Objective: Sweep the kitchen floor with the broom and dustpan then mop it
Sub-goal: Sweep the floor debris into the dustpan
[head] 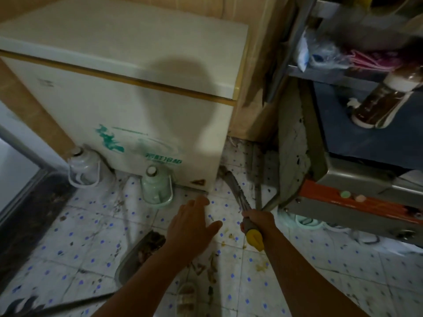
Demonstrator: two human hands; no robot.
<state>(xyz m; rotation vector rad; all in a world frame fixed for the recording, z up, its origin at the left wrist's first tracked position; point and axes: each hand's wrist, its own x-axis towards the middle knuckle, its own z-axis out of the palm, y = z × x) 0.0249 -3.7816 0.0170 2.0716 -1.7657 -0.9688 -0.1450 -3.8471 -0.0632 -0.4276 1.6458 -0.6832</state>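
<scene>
- Right hand (pixel 257 219) grip: fingers curled tight round the grey-and-yellow broom handle (pixel 253 236); shaft runs forward to the gap right of the cream chest freezer (pixel 137 106).
- Left hand (pixel 194 225): fingers spread, holding nothing, hovering over the floor.
- Grey metal dustpan (pixel 137 255), scraps inside, lies on the white blue-dotted tile floor (pixel 320 259) under the left forearm.
- Step, as I read it: sweeping — freezer gap.
- Next: drag debris toward the dustpan; brown scraps (pixel 211 268) still loose. No mop seen.

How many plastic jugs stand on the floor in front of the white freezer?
2. One clear jug stands at the freezer's lower left corner; one greenish jug stands further right, before its front. Others may be hidden.
</scene>
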